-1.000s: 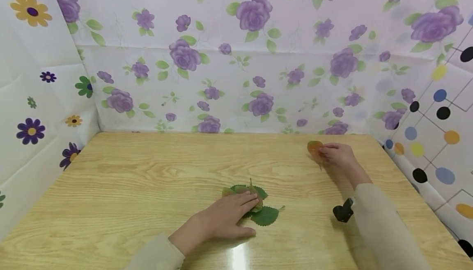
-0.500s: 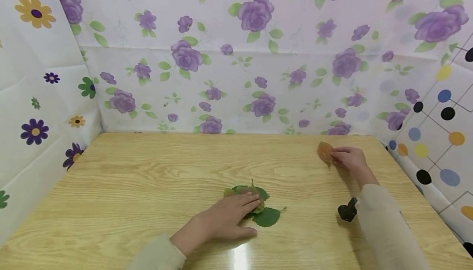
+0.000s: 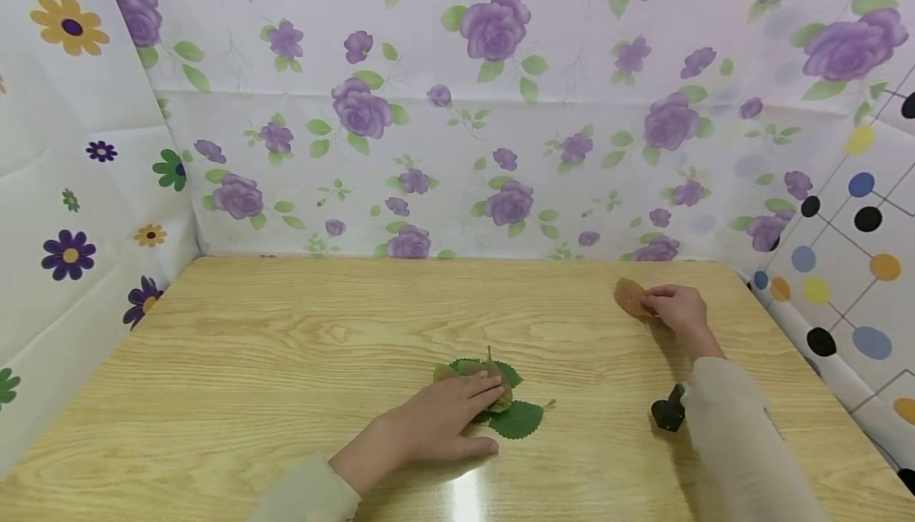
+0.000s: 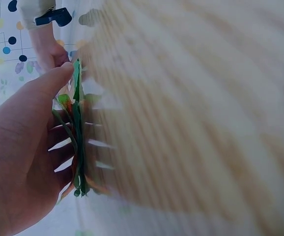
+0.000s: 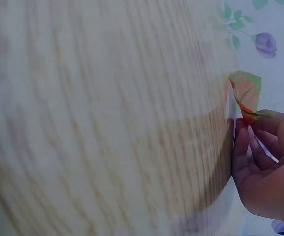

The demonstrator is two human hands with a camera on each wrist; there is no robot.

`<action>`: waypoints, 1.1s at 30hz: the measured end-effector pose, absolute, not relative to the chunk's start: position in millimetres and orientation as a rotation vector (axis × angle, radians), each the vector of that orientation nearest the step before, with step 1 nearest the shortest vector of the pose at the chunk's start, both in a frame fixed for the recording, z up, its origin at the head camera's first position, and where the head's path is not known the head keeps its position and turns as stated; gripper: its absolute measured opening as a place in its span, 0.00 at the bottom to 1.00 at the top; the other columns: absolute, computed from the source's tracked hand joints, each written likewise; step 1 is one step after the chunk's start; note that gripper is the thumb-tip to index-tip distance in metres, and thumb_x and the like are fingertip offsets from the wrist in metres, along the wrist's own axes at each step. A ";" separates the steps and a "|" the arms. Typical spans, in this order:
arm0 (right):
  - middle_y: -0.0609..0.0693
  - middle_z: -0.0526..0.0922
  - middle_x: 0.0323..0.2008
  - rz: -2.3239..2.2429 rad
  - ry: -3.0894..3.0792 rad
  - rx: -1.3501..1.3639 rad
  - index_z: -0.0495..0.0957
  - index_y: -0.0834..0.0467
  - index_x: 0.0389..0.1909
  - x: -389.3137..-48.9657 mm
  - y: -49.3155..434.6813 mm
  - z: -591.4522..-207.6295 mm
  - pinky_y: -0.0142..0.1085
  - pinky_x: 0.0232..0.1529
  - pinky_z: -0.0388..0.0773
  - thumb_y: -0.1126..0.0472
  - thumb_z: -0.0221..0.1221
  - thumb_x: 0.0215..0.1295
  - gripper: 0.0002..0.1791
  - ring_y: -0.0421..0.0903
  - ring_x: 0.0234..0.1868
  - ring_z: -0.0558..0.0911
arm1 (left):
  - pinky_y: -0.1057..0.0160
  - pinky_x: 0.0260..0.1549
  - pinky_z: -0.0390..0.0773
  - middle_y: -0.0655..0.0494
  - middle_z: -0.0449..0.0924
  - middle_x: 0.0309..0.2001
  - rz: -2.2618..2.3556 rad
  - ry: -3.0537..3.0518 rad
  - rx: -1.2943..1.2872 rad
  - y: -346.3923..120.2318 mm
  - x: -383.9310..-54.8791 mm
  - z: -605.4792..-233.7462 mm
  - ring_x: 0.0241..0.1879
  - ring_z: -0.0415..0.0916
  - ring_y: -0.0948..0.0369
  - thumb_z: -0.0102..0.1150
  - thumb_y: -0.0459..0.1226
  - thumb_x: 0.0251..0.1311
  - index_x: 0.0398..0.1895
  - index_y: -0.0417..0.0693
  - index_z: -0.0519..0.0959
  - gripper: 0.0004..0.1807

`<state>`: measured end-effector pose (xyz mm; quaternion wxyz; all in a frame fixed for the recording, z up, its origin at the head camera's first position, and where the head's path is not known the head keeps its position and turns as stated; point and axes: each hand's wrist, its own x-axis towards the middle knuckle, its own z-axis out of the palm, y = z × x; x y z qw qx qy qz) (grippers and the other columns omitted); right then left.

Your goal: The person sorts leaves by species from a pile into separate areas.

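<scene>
My left hand rests palm down over a small heap of leaves near the middle of the table, its fingers extended across them. One green leaf with a toothed edge sticks out to the right of the fingers. From the left wrist view, the leaves lie stacked flat between the fingers and the tabletop. Towards the back right, my right hand pinches an orange-and-green leaf by its stem end. In the right wrist view that leaf stands tilted up, its lower part between thumb and fingertips.
The wood-grain table carries the leaves. A purple-flowered sheet rises at its back edge, with a flower-printed sheet on the left and a dotted one on the right. A black wrist camera sits at the right cuff.
The right hand has moved slightly right with the orange-and-green leaf, then nearly stopped. In the last half second the leaf has tilted a little. The left hand stays on the heap.
</scene>
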<state>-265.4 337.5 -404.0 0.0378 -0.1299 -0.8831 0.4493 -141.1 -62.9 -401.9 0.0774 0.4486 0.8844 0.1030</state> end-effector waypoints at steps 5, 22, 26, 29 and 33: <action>0.53 0.84 0.32 1.320 -2.726 -0.383 0.78 0.74 0.46 -265.8 335.7 -405.0 0.27 0.27 0.77 0.61 0.59 0.66 0.18 0.38 0.29 0.77 | 0.56 0.68 0.55 0.50 0.56 0.73 0.313 2.652 1.346 -62.8 -141.2 -402.0 0.72 0.51 0.53 0.45 0.58 0.69 0.73 0.42 0.59 0.38; 0.59 0.84 0.34 1.191 -2.785 -0.362 0.79 0.73 0.44 -262.8 326.8 -401.4 0.29 0.27 0.75 0.60 0.58 0.66 0.18 0.39 0.23 0.79 | 0.57 0.68 0.55 0.51 0.56 0.73 0.315 2.669 1.349 -64.0 -141.6 -405.9 0.72 0.51 0.53 0.45 0.58 0.69 0.73 0.42 0.59 0.39; 0.62 0.83 0.36 1.160 -2.795 -0.353 0.79 0.73 0.44 -262.4 326.4 -401.9 0.30 0.28 0.74 0.60 0.58 0.67 0.17 0.41 0.24 0.79 | 0.56 0.68 0.55 0.51 0.55 0.73 0.321 2.669 1.343 -64.0 -141.4 -406.2 0.72 0.51 0.53 0.45 0.59 0.69 0.73 0.42 0.59 0.39; 0.63 0.82 0.38 1.136 -2.800 -0.343 0.79 0.73 0.44 -262.1 326.5 -402.5 0.32 0.29 0.75 0.59 0.58 0.67 0.18 0.44 0.27 0.79 | 0.56 0.67 0.56 0.51 0.56 0.73 0.340 2.667 1.349 -63.8 -141.0 -405.5 0.71 0.52 0.53 0.45 0.58 0.69 0.73 0.42 0.60 0.39; 0.65 0.81 0.41 1.116 -2.801 -0.327 0.79 0.73 0.45 -261.8 326.9 -403.7 0.35 0.31 0.76 0.58 0.57 0.68 0.19 0.51 0.33 0.79 | 0.57 0.67 0.56 0.51 0.57 0.72 0.359 2.661 1.347 -63.3 -140.9 -404.9 0.71 0.52 0.53 0.46 0.58 0.69 0.72 0.42 0.60 0.38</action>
